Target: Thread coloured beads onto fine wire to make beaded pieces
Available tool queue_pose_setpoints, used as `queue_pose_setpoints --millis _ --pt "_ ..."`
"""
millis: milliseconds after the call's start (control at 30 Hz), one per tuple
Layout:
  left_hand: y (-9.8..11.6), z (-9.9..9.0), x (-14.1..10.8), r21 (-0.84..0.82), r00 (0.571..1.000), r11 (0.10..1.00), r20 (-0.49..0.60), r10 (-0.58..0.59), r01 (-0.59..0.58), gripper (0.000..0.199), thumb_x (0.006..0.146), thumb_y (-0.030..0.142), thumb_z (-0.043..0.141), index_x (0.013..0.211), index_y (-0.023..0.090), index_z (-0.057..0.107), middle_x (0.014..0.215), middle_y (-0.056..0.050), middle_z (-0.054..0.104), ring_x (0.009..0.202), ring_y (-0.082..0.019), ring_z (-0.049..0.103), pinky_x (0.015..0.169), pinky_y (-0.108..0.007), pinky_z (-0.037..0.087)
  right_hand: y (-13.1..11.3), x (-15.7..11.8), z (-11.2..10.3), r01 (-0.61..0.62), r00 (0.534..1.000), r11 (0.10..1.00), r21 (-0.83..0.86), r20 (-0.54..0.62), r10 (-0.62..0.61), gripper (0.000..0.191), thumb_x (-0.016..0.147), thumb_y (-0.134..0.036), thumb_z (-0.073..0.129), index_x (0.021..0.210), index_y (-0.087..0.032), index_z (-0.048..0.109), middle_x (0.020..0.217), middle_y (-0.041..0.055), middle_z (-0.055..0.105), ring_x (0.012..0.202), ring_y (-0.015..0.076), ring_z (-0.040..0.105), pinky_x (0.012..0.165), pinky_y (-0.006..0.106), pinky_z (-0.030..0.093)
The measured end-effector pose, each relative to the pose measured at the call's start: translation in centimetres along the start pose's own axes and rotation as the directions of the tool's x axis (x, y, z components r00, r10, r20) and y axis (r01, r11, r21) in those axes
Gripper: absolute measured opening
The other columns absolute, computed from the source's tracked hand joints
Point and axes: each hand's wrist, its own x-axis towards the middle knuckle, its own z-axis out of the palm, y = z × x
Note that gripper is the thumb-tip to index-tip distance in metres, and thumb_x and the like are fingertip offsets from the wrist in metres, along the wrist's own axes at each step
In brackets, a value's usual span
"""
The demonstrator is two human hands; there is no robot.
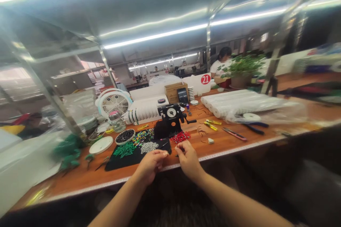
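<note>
My left hand (152, 166) is held over the table's front edge, thumb and fingers pinched together. Beside it on the right, my right hand (189, 160) is pinched the same way; whatever either hand holds is too small to make out. Just beyond them lies a black mat (110, 164) with a pile of silver-grey beads (149, 147), slim green pieces (124, 150) and multicoloured beads (142, 137). Small red pieces (181, 137) form a heap behind my right hand. Further back stands a black hand-cranked device (172, 113) with a round dial.
At the left are a bowl of black beads (124, 136), a white lid (101, 145) and a fan (115, 103). Pliers (254, 128), a red-and-black tool (234, 134) and yellow-handled tools (210, 125) lie right, before wrapped white rolls (234, 101). A person (222, 62) sits beyond a potted plant (241, 69).
</note>
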Motion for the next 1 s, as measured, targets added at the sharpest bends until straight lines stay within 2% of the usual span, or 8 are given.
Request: queue_pose_setpoints --millis 67,167,300,433,567,767,900,1000 --pt "0.1 -0.4 0.2 0.057 1.0 0.998 -0.012 0.028 -0.027 0.028 0.057 0.04 0.07 0.065 0.015 0.06 0.043 0.009 0.033 0.04 -0.006 0.023 0.044 -0.023 0.017 -0.5 0.0 -0.7 0.195 0.978 0.981 -0.025 0.08 -0.192 0.015 0.085 -0.017 0.042 0.074 -0.019 0.052 0.083 0.0063 0.051 0.078 0.0192 0.052 0.073 0.032 0.045" --pt "0.6 -1.0 0.3 0.173 0.991 0.976 -0.003 0.135 -0.133 0.021 0.059 0.036 0.069 0.063 0.016 0.064 0.051 0.003 0.05 0.05 -0.012 0.042 0.052 -0.025 0.031 -1.1 1.1 -1.5 0.559 0.802 0.826 -0.074 0.298 -0.517 0.02 0.087 -0.009 0.038 0.083 -0.018 0.056 0.097 0.0097 0.053 0.094 0.02 0.052 0.083 0.032 0.044" --pt "1.7 -1.2 -0.1 0.385 0.935 0.86 0.024 0.354 -0.335 0.013 0.064 0.03 0.069 0.059 0.018 0.066 0.075 -0.003 0.059 0.078 -0.019 0.052 0.076 -0.029 0.039 -2.0 3.6 -1.6 0.713 0.63 0.693 -0.107 0.531 -0.566 0.021 0.083 -0.003 0.042 0.087 -0.017 0.057 0.088 0.0074 0.056 0.08 0.0177 0.053 0.07 0.026 0.045" --pt "2.1 -1.1 -1.0 0.653 0.783 0.527 0.169 0.599 -0.544 0.018 0.081 0.024 0.052 0.07 0.02 0.066 0.089 -0.006 0.055 0.086 -0.019 0.054 0.079 -0.03 0.041 -3.3 5.4 -1.1 0.554 0.721 0.831 -0.057 0.531 -0.445 0.019 0.077 -0.003 0.047 0.081 -0.018 0.057 0.078 0.0022 0.053 0.07 0.0148 0.051 0.064 0.023 0.041" --pt "1.8 -1.4 -1.0 0.77 0.692 0.292 0.253 0.676 -0.567 0.022 0.087 0.022 0.044 0.081 0.02 0.065 0.098 -0.009 0.054 0.088 -0.019 0.055 0.076 -0.029 0.043 -4.1 6.2 -0.7 0.315 0.853 0.949 -0.004 0.439 -0.282 0.015 0.078 -0.007 0.048 0.07 -0.018 0.055 0.075 0.0008 0.054 0.072 0.0146 0.052 0.066 0.025 0.042" --pt "1.9 -2.1 0.0 0.806 0.634 0.048 0.426 0.646 -0.59 0.026 0.087 0.017 0.041 0.092 0.023 0.066 0.116 -0.009 0.06 0.082 -0.019 0.06 0.074 -0.029 0.041 -3.1 7.7 0.1 0.179 0.867 0.984 -0.015 0.476 -0.15 0.015 0.074 -0.007 0.051 0.065 -0.018 0.056 0.058 -0.0027 0.056 0.054 0.0123 0.054 0.05 0.021 0.04" --pt "2.3 -1.7 -0.1 0.72 0.634 0.174 0.438 0.638 -0.672 0.024 0.085 0.016 0.043 0.088 0.024 0.066 0.107 -0.007 0.065 0.088 -0.02 0.061 0.078 -0.028 0.04 -3.1 8.3 -0.2 0.185 0.841 0.983 -0.013 0.519 -0.151 0.017 0.075 -0.008 0.05 0.064 -0.017 0.059 0.054 -0.0027 0.058 0.051 0.0127 0.055 0.05 0.022 0.042" --pt "2.4 -1.2 -0.1 0.565 0.745 0.562 0.15 0.65 -0.604 0.012 0.079 0.021 0.054 0.073 0.02 0.064 0.088 -0.006 0.066 0.081 -0.018 0.059 0.073 -0.027 0.041 -3.7 7.2 -1.0 0.231 0.905 0.972 -0.049 0.378 -0.196 0.012 0.079 -0.011 0.051 0.081 -0.016 0.061 0.078 0.0035 0.062 0.072 0.0161 0.058 0.069 0.029 0.045"
